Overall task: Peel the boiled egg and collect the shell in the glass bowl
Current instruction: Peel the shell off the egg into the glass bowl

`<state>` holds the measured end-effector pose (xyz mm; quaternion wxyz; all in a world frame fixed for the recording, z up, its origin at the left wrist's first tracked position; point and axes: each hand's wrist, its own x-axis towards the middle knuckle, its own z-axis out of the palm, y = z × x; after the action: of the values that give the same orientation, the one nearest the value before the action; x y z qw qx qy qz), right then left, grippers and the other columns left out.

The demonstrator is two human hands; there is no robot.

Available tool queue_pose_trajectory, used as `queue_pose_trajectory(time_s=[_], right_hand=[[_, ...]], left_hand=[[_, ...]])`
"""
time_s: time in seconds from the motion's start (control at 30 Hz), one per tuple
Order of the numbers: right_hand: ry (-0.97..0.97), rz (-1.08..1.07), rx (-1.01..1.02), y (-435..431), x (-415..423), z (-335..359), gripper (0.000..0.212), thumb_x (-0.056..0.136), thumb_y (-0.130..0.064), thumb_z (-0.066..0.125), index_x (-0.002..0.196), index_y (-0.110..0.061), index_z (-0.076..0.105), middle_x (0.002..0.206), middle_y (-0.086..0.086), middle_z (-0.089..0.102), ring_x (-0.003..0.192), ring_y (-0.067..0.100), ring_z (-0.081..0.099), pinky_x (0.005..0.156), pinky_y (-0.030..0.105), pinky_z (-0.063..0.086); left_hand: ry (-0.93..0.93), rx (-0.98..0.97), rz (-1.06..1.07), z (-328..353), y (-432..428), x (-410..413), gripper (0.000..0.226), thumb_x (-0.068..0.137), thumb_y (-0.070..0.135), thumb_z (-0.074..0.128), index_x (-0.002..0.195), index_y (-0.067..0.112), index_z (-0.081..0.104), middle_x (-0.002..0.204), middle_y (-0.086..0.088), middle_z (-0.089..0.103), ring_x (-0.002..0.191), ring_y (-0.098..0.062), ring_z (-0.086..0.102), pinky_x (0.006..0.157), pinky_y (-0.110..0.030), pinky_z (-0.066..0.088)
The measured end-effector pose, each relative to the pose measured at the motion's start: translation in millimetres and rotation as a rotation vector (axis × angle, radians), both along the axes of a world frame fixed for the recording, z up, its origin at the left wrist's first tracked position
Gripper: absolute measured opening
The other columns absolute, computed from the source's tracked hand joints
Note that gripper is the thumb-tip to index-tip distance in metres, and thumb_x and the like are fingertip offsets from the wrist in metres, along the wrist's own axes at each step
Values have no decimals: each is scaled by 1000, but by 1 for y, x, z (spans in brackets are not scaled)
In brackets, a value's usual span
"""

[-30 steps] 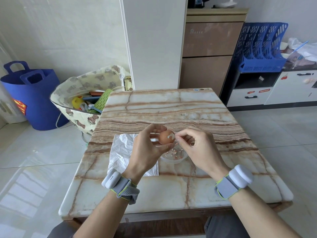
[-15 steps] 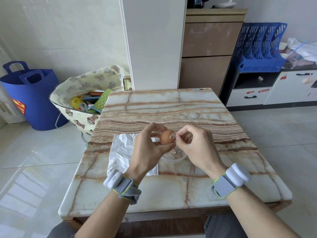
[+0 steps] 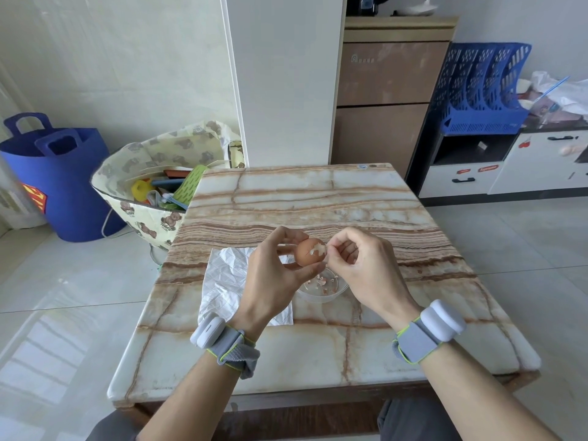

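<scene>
Left grip: the left hand (image 3: 270,281) curls round the egg (image 3: 304,256), thumb under it and fingers over its top, and holds it in the air.
Right grip: the right hand (image 3: 359,268) has thumb and forefinger pressed together on the shell edge (image 3: 319,249) at the bared end. Whether a flake has come free is too small to tell.
Egg: mostly brown shell, with one ragged pale patch beside the right grip.
Under the grips: the glass bowl (image 3: 318,297) sits straight below, with a few shell bits (image 3: 323,282) in it.
Left of the bowl: crumpled white paper (image 3: 226,278) on the surface (image 3: 318,198).
Risk, gouging: pulling hard on a stuck flake would likely tear out egg white.
Risk, scatter: a flake let go off-centre could miss the bowl and land on the surface.
Risk, slip: a wet egg squeezed end-on may shoot out of the left grip.
Risk, crushing: too tight a hold may split it.
</scene>
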<state>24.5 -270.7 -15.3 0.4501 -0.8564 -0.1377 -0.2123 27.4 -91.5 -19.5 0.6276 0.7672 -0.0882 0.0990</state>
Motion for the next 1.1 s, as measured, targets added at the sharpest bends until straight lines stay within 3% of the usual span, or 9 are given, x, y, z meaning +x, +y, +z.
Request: queue_pose_trajectory(time_s=[0.13, 0.27, 0.43, 0.53, 0.77, 0.93, 1.03, 1.1], right_hand=[[3, -4, -14, -2, 0, 1, 16, 90, -9, 74, 80, -20, 67, 73, -8, 67, 67, 13, 62, 64, 31, 53], [19, -1, 4, -5, 0, 4, 15, 93, -9, 69, 82, -19, 64, 73, -7, 66, 67, 14, 62, 64, 28, 51], [128, 40, -87, -9, -2, 2, 24, 104, -13, 46, 81, -20, 43, 69, -7, 46, 64, 11, 43, 60, 27, 34], [147, 49, -118, -7, -3, -1, 31, 104, -8, 43, 75, -19, 38, 69, -8, 42, 66, 10, 39, 63, 27, 32], [91, 74, -161, -10, 0, -6, 24, 104, -18, 55, 80, -18, 56, 81, -8, 55, 75, 13, 52, 68, 27, 41], [110, 51, -161, -10, 2, -8, 10, 92, -18, 77, 94, -23, 68, 86, -12, 58, 75, 8, 53, 69, 17, 39], [141, 37, -96, -10, 1, -7, 19, 90, -16, 79, 107, -23, 73, 88, -11, 65, 71, 9, 56, 68, 16, 43], [117, 51, -15, -9, 0, -5, 7, 95, -17, 74, 100, -22, 76, 84, -10, 71, 71, 10, 61, 66, 19, 46]], left_hand=[[9, -21, -15, 1, 0, 0, 44, 66, 15, 97, 98, 24, 68, 100, 15, 74, 96, -5, 72, 69, -21, 60], [23, -53, -26, 2, 2, -1, 45, 66, 14, 97, 100, 21, 68, 101, 10, 74, 96, -7, 72, 71, -22, 60], [28, -76, -36, 3, 2, -2, 45, 67, 13, 96, 102, 19, 69, 105, 3, 74, 97, -10, 72, 73, -22, 60], [30, -74, -39, 3, 2, -2, 45, 68, 12, 96, 103, 19, 68, 106, 4, 74, 98, -11, 72, 72, -21, 59], [32, -81, -47, 4, 3, -3, 45, 67, 13, 96, 102, 18, 68, 102, 9, 73, 96, -10, 71, 71, -22, 59], [32, -69, -49, 3, 4, -3, 43, 68, 13, 95, 100, 20, 67, 101, 12, 73, 97, -9, 71, 71, -22, 59], [33, -60, -47, 2, 4, -2, 43, 69, 11, 95, 101, 21, 67, 105, 8, 72, 98, -10, 71, 72, -23, 60], [29, -59, -43, 2, 4, -2, 44, 68, 12, 96, 101, 21, 67, 107, 4, 72, 97, -9, 71, 71, -22, 60]])
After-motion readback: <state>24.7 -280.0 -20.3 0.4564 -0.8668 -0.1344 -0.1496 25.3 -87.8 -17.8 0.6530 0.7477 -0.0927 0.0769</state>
